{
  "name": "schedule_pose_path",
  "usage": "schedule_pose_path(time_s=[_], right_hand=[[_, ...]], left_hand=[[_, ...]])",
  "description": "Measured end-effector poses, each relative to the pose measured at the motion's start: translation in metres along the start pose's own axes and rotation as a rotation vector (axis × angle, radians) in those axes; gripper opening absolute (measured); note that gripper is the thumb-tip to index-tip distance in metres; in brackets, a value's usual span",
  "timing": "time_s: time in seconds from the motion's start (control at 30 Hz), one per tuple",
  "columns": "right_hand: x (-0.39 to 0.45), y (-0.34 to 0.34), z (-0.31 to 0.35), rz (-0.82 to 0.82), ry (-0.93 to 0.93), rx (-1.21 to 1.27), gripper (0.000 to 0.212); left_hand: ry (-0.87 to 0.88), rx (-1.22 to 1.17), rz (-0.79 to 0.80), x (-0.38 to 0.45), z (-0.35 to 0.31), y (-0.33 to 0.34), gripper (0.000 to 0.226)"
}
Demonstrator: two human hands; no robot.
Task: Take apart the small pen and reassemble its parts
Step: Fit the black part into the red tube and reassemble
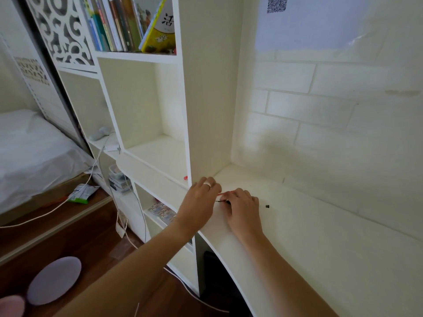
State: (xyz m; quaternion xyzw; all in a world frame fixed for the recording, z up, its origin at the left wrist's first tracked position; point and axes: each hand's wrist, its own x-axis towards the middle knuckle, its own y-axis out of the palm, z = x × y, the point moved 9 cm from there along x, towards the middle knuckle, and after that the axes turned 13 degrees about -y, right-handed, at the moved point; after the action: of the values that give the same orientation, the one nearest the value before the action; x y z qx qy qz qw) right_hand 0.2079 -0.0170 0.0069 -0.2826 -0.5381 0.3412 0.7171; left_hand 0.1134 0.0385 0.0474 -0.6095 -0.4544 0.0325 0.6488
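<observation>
Both hands meet over the far left corner of the white desk (pixel 320 236), close to the bookshelf (pixel 206 110), with the pen parts between them. The left hand (pixel 199 202), a ring on one finger, curls its fingers toward a thin red piece (pixel 225 192) that runs across to the right hand (pixel 242 207), whose fingertips pinch a thin black piece (pixel 220 201); how firmly the left grips I cannot tell. A small black part (pixel 267 206) lies alone on the desk just right of the right hand, touching neither.

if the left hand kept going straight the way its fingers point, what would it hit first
Probably the white upright side panel of the bookshelf: the left hand points up and away over the white desk toward it. Depth is unclear.
</observation>
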Motion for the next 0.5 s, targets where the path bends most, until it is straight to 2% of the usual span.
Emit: schedule_pose_path(time_s=[0.1,0.23,0.33,0.5], right_hand=[[-0.001,0.001,0.0,-0.001,-0.008,0.025,0.018],[0.0,0.001,0.002,-0.006,-0.03,0.054,0.018],[-0.001,-0.003,0.005,-0.03,-0.057,0.022,0.016],[-0.008,-0.009,-0.016,-0.098,0.148,-0.063,0.021]], left_hand=[[-0.057,-0.034,-0.024,-0.021,-0.003,0.01,0.013],[-0.243,-0.076,-0.006,-0.025,0.012,0.014,0.012],[-0.303,-0.079,-0.022,-0.027,0.015,0.009,0.005],[-0.365,0.001,-0.03,-0.033,0.018,0.005,0.013]])
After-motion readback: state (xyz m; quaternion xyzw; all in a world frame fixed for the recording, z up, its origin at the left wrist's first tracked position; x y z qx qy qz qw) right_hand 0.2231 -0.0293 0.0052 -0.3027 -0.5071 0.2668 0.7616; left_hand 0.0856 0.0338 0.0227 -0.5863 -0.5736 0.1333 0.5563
